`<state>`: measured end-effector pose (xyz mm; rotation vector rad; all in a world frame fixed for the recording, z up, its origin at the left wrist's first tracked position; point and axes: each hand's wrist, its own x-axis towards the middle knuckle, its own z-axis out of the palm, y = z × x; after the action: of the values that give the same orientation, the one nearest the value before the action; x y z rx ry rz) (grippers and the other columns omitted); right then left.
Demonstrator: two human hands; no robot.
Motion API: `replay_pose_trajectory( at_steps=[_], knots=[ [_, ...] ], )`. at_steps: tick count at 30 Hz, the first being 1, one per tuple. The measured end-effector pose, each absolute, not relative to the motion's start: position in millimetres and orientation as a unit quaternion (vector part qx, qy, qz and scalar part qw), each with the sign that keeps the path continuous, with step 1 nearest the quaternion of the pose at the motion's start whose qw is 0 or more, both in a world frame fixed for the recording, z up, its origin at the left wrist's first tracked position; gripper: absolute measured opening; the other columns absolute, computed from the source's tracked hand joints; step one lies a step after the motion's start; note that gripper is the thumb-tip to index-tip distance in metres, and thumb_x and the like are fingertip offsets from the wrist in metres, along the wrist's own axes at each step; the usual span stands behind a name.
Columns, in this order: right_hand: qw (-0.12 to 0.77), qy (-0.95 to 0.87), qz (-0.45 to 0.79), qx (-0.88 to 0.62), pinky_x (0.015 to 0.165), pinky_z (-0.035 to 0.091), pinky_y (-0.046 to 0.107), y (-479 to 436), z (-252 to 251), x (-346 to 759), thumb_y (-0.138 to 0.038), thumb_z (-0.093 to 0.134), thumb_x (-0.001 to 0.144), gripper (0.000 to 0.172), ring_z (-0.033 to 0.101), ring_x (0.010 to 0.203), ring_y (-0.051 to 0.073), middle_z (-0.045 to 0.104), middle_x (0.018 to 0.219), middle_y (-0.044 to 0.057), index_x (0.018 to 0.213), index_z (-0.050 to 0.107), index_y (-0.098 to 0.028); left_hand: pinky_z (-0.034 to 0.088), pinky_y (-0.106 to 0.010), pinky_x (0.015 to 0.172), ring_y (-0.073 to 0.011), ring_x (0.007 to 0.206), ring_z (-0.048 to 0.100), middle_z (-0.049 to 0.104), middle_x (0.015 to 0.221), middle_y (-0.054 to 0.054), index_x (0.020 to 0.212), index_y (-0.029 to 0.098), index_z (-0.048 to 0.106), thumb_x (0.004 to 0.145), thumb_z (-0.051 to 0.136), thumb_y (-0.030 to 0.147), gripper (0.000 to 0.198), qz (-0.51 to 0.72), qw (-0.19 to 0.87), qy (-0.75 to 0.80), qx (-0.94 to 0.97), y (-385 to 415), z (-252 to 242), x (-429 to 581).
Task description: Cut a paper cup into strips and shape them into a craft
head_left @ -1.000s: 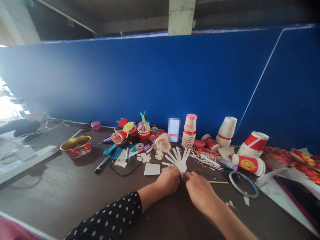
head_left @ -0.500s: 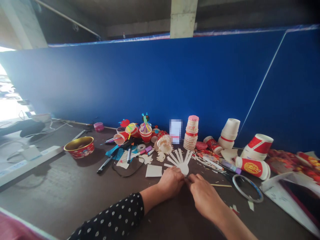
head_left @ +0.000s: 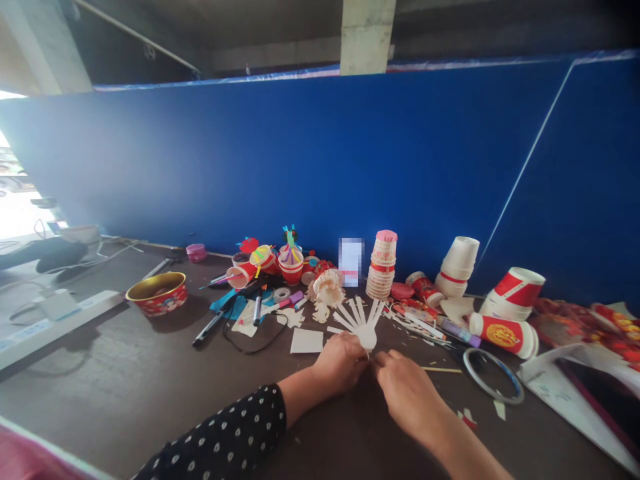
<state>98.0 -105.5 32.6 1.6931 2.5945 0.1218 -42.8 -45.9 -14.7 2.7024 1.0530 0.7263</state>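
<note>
A white paper cup (head_left: 361, 319) cut into fanned strips lies on the dark table, its round base (head_left: 368, 339) toward me. My left hand (head_left: 341, 364) pinches the near edge of the cut cup, and its fingers hide part of the base. My right hand (head_left: 404, 392) comes in from the right, with its fingertips pressed together at the lower edge of the cup. A square of white paper (head_left: 307, 341) lies just left of the strips.
A curled paper flower (head_left: 327, 287), a stack of paper cups (head_left: 383, 265), red-and-white cups (head_left: 503, 335), markers (head_left: 209, 327), a gold-rimmed bowl (head_left: 157, 293), a thin ring (head_left: 493, 377) and scraps crowd the table before a blue wall (head_left: 320, 167).
The whole view has shifted slightly with my head. Both hands stay at the cut cup, and my right fingertips sit a little lower on its edge.
</note>
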Motion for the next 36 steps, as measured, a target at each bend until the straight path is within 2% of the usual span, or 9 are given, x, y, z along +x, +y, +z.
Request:
replay_pose_trajectory(
  at_steps=[8,17,21,24,31,36],
  knots=[
    [-0.005,0.839,0.052,0.541,0.072,0.040,0.027,-100.6,22.9,101.4,-0.003,0.032,0.083,0.038,0.055,0.086,0.020,0.064,0.095,0.009,0.097,0.064,-0.016,0.042,-0.028,0.071,-0.0187,0.075,0.057,0.063,0.076,-0.006,0.073,0.014,0.062,0.064,0.049,0.006,0.017,0.254,0.076,0.374,0.889,-50.5,-12.1,-44.5],
    [-0.016,0.837,0.025,0.546,0.078,0.039,0.027,-100.8,28.2,102.8,-0.006,0.027,0.085,0.040,0.055,0.089,0.020,0.061,0.102,0.012,0.097,0.064,-0.014,0.041,-0.028,0.072,-0.0182,0.075,0.056,0.063,0.075,-0.006,0.068,0.014,0.061,0.075,0.049,0.011,0.014,0.227,0.066,0.372,0.898,-45.6,-12.0,-42.6],
    [-0.045,0.833,-0.019,0.551,0.075,0.038,0.026,-97.2,27.7,113.3,-0.002,0.032,0.080,0.042,0.058,0.090,0.018,0.064,0.097,0.010,0.111,0.058,-0.016,0.041,-0.027,0.071,-0.0180,0.074,0.055,0.062,0.074,-0.006,0.067,0.014,0.061,0.074,0.051,0.013,0.011,0.221,0.066,0.375,0.898,-46.7,-9.2,-42.9],
    [-0.048,0.819,-0.054,0.569,0.072,0.038,0.026,-95.5,27.0,121.2,-0.006,0.033,0.082,0.042,0.061,0.089,0.019,0.067,0.093,0.009,0.117,0.052,-0.018,0.041,-0.027,0.072,-0.0182,0.076,0.055,0.062,0.077,-0.005,0.069,0.015,0.061,0.072,0.052,0.011,0.010,0.214,0.069,0.380,0.897,-49.4,-5.6,-42.9],
    [0.010,0.820,-0.023,0.572,0.058,0.033,0.026,-96.6,27.5,120.6,-0.007,0.037,0.080,0.036,0.064,0.077,0.023,0.068,0.083,0.013,0.114,0.048,-0.012,0.042,-0.031,0.076,-0.0213,0.080,0.056,0.063,0.080,-0.007,0.070,0.014,0.060,0.079,0.046,0.016,0.017,0.158,0.055,0.414,0.895,-52.7,0.4,-41.2],
    [0.025,0.828,-0.001,0.560,0.055,0.031,0.028,-96.4,27.1,117.6,-0.002,0.036,0.076,0.040,0.064,0.076,0.025,0.068,0.083,0.014,0.113,0.047,-0.011,0.042,-0.032,0.077,-0.0218,0.082,0.056,0.063,0.084,-0.008,0.072,0.014,0.062,0.079,0.045,0.016,0.018,0.132,0.026,0.416,0.899,-54.6,1.7,-40.9]
  ],
)
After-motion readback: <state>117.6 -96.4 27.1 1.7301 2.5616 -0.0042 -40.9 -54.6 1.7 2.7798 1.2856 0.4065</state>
